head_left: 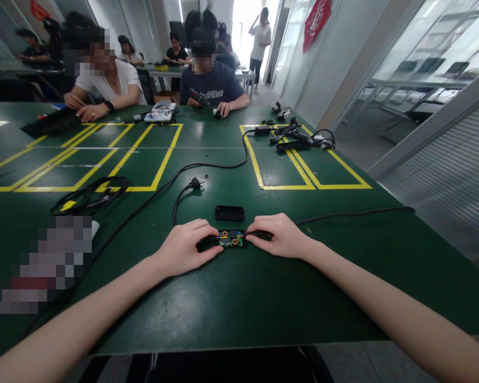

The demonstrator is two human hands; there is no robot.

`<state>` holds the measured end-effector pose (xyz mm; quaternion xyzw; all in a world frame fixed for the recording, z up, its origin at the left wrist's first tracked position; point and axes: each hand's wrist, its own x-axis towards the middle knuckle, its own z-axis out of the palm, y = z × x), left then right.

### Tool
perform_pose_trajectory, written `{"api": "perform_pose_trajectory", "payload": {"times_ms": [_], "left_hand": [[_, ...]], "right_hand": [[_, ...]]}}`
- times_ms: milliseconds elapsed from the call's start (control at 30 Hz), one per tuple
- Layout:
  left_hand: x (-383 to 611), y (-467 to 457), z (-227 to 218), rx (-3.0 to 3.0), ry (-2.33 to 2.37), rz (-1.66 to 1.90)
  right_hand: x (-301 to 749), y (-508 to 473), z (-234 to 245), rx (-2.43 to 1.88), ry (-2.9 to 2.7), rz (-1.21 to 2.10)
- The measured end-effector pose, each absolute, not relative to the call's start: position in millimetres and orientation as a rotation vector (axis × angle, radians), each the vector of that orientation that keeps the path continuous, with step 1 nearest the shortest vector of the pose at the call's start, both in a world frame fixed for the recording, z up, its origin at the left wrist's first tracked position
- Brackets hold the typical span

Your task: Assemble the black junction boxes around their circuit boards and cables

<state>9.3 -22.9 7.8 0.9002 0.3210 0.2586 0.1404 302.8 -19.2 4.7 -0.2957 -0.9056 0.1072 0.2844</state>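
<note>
Between my hands on the green table lies an opened black adapter case with a circuit board [231,240]; copper coils and colored wires show on it. My left hand [187,244] grips the left end of the case between thumb and fingers. At the right end, my right hand [281,236] pinches the black cable [259,234] where it enters the case. Just beyond the board rests a loose black case half [229,213], touched by neither hand. A black cord with a two-pin plug [195,184] curves up behind my left hand.
A coiled black cable [91,196] and a blurred-out object [43,266] are at the left. A long black cord [183,169] crosses the table. More cables and adapters [299,139] lie at the far right. Two people [211,80] sit across the table, handling items.
</note>
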Motion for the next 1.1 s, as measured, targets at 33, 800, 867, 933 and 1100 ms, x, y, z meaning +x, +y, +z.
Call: {"api": "perform_pose_trajectory", "payload": {"times_ms": [33,800,867,933,1100], "left_hand": [[9.1,-22.2,7.8,2.608,0.924,0.758],[7.4,-20.7,12.9,2.495,0.922,0.803],[7.2,-20.7,13.1,2.495,0.902,0.801],[7.2,-20.9,13.3,2.493,0.899,0.796],[7.7,-20.1,13.3,2.505,0.895,0.783]], "right_hand": [[302.9,-18.8,4.5,-0.806,-2.416,0.297],[304.4,-16.8,9.9,-0.719,-2.438,0.298],[305.0,-16.9,10.5,-0.721,-2.463,0.278],[305.8,-17.0,10.7,-0.717,-2.483,0.246],[306.7,-17.6,10.6,-0.720,-2.551,0.177]]}}
